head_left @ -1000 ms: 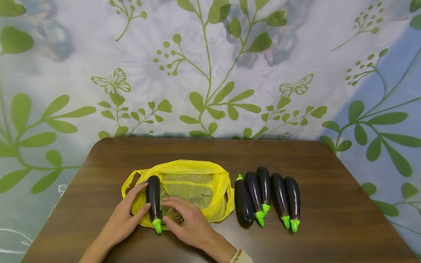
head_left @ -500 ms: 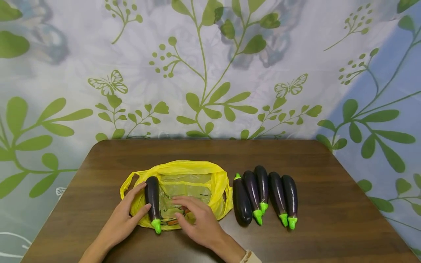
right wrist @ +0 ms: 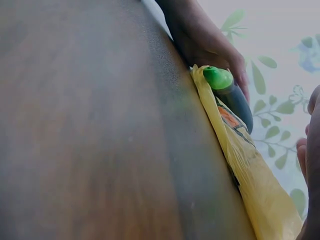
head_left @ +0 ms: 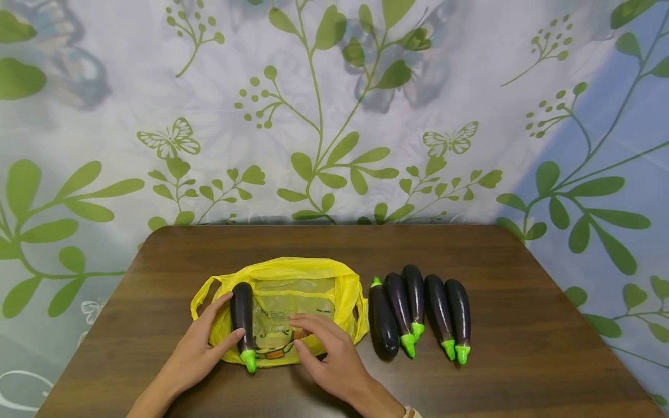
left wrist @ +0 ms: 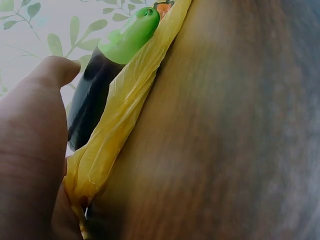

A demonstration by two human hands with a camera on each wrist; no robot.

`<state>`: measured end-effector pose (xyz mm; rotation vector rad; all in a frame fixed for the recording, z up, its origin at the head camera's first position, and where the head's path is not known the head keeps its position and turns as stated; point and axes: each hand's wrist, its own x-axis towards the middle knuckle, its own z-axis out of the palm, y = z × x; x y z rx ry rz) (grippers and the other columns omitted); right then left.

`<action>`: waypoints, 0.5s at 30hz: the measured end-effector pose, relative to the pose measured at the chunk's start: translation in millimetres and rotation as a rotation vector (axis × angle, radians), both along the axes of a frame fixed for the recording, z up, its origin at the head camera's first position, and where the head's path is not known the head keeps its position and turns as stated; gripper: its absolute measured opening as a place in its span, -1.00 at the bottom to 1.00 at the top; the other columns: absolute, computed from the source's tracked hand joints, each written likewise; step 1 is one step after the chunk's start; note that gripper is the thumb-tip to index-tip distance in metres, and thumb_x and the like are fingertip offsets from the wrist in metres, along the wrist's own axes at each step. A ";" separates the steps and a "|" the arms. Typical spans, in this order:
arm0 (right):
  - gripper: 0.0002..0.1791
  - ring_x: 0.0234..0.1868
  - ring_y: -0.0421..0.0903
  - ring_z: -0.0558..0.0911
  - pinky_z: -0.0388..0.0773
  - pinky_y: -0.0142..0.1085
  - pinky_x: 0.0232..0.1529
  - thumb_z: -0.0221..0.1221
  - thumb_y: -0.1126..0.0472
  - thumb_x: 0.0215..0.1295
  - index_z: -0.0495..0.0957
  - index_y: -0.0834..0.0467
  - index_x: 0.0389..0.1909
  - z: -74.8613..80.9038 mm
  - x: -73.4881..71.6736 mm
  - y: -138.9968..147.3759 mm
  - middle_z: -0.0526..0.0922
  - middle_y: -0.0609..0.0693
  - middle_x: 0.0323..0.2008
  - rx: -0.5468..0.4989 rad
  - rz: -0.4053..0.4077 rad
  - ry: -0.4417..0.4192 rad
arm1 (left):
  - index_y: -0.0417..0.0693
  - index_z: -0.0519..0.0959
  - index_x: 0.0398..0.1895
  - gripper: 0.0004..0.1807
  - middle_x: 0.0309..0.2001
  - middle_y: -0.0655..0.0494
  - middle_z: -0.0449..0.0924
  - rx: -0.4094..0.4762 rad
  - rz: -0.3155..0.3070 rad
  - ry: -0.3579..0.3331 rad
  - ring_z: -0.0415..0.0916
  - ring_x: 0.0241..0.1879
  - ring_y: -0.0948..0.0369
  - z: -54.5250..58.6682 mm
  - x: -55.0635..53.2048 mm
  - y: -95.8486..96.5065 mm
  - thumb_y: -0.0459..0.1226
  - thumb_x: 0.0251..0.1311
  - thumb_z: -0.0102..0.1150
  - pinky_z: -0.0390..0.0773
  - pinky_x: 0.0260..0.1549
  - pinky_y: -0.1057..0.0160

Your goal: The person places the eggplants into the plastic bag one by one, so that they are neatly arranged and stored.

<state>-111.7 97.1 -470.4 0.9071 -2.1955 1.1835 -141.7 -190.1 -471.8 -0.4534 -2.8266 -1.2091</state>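
An eggplant (head_left: 241, 313) lies in the mouth of a yellow plastic bag (head_left: 298, 267), at the bag's 9 o'clock end. Its dark, blunt tip points to 12 and its green stem (head_left: 248, 360) to 6, over the near rim. In both wrist views, part of that rim stands between the camera and the eggplant.

The left hand (head_left: 195, 351) comes in from 7 o'clock. Its thumb and index finger are spread apart, and both touch the eggplant from its 9 o'clock side; how the other fingers lie is hard to tell. The right hand (head_left: 334, 363) reaches in from 5 o'clock, thumb and fingers spread and loosely bent, holding nothing, at the near 5 o'clock part of the bag's mouth. Whether it touches the plastic is unclear. A pale cuff (head_left: 412, 413) shows at its wrist.

The bag's mouth gapes upward, with 1 handle (head_left: 201, 291) at 9 o'clock and another at 3. An orange and black print (head_left: 275, 353) shows inside toward 6.

Just beside the bag, at 3 o'clock, 5 more eggplants (head_left: 414, 293) lie in a row. The nearest to the bag has its stem toward 12; the other 4 point theirs toward 5 or 6. A small gap parts the last 2 from the first 3.

Everything sits on a brown wooden table (head_left: 496, 290). At 12, beyond it, hangs a pale cloth (head_left: 235, 145) printed with green leaves and butterflies.
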 end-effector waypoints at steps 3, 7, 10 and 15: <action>-0.59 0.15 -0.12 0.66 0.62 -0.28 0.15 0.26 0.29 0.42 0.58 0.04 0.25 0.4 2.1 2.6 0.67 0.01 0.19 -0.004 -0.018 -0.005 | 0.04 0.14 0.61 -0.18 0.50 -0.33 0.25 -0.022 -0.002 0.006 0.28 0.41 -0.36 1.1 -1.1 -0.9 0.07 0.42 0.22 0.37 0.18 -0.45; -0.56 0.21 -0.10 0.64 0.61 -0.23 0.18 0.29 0.32 0.38 0.57 0.04 0.26 0.8 5.2 8.7 0.66 0.01 0.20 -0.005 -0.033 -0.014 | 0.06 0.14 0.61 -0.17 0.46 -0.36 0.30 -0.044 0.002 0.003 0.32 0.38 -0.37 2.3 -1.7 -1.9 0.08 0.41 0.23 0.41 0.14 -0.45; -0.52 0.22 -0.09 0.64 0.60 -0.21 0.20 0.29 0.37 0.35 0.57 0.03 0.26 0.5 7.7 15.0 0.66 0.03 0.19 -0.009 -0.042 -0.012 | 0.07 0.14 0.61 -0.16 0.45 -0.37 0.31 -0.053 0.008 -0.008 0.34 0.37 -0.37 2.1 -2.0 -1.7 0.10 0.40 0.23 0.42 0.14 -0.43; -0.48 0.19 -0.07 0.65 0.58 -0.31 0.20 0.31 0.41 0.31 0.56 0.03 0.26 2.0 10.3 23.3 0.67 0.04 0.17 -0.020 -0.061 0.011 | 0.03 0.17 0.60 -0.16 0.42 -0.38 0.35 -0.069 0.005 0.009 0.38 0.34 -0.36 1.5 -4.4 -0.6 0.10 0.39 0.24 0.44 0.13 -0.42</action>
